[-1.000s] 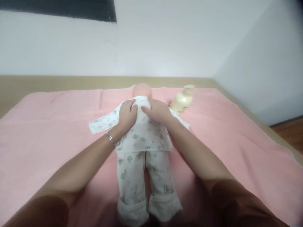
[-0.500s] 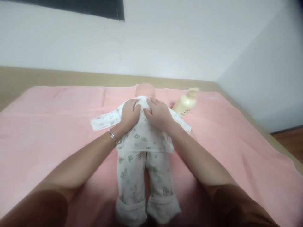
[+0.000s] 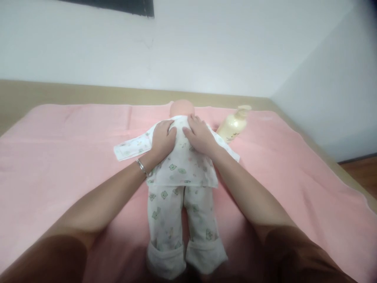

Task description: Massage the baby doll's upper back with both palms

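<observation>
A baby doll point(image 3: 182, 107) lies stretched out on a pink cloth point(image 3: 73, 165), its head at the far end and its legs toward me. It wears a white printed top point(image 3: 184, 169) and matching trousers point(image 3: 166, 220) with turned-up cuffs. My left hand point(image 3: 163, 138) rests on the left side of the doll's upper body, thumb apart from the fingers. On the opposite side lies my right hand point(image 3: 200, 135), its fingers spread near the shoulder. Both palms press on the fabric without gripping it. No facial features of the doll show.
A pale yellow pump bottle point(image 3: 234, 125) leans to one side just right of the doll's sleeve. The cloth covers a tan surface point(image 3: 17, 96) that ends at a white wall point(image 3: 206, 51). Brown floor point(image 3: 362, 173) shows at the far right.
My hands have slid slightly apart on the doll's top, the right one a little outward. The cloth between them looks smoother. The whole view has shifted slightly.
</observation>
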Action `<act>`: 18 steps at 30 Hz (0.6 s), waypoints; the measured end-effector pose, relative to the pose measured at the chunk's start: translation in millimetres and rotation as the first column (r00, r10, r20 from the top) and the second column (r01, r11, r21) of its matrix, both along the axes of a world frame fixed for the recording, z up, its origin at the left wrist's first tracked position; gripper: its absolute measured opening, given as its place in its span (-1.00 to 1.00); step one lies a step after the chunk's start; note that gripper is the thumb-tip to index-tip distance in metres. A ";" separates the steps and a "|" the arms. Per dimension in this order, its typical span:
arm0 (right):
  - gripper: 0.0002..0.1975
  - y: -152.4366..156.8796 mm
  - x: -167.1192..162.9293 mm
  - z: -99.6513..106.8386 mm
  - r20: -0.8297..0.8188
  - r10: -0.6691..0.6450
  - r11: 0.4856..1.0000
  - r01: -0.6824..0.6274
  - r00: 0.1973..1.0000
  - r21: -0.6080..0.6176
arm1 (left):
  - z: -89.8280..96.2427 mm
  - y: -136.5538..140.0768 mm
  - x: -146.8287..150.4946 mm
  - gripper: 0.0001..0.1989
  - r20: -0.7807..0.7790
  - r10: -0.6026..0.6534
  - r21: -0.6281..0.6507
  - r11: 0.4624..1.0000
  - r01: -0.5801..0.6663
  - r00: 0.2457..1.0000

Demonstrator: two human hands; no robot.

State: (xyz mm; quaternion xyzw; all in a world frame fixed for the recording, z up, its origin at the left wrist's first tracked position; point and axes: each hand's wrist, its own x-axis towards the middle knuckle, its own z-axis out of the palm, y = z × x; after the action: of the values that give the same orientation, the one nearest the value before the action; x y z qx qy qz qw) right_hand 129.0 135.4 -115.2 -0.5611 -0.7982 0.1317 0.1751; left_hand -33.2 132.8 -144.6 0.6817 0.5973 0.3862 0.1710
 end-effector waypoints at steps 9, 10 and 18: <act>-0.41 -55.8 -23.8 5.3 0.193 0.040 0.974 -0.081 0.980 0.212 | 0.7 -0.9 -0.2 -0.55 0.013 0.007 -0.014 1.000 -0.007 1.000; -0.42 -56.3 -24.9 4.8 0.188 0.086 0.968 -0.127 0.978 0.217 | 0.7 -0.7 -0.3 -0.55 0.011 0.008 -0.017 1.000 -0.008 1.000; -0.37 -7.0 -2.5 3.0 0.034 0.018 0.999 -0.019 0.999 0.029 | 3.7 -1.7 0.4 -0.54 0.003 0.004 -0.023 1.000 -0.004 1.000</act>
State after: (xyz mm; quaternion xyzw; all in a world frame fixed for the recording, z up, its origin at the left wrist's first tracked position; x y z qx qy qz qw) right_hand 126.5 128.4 -112.2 -0.5534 -0.8079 0.1124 0.1686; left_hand -32.9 131.1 -140.9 0.6780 0.6028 0.3809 0.1788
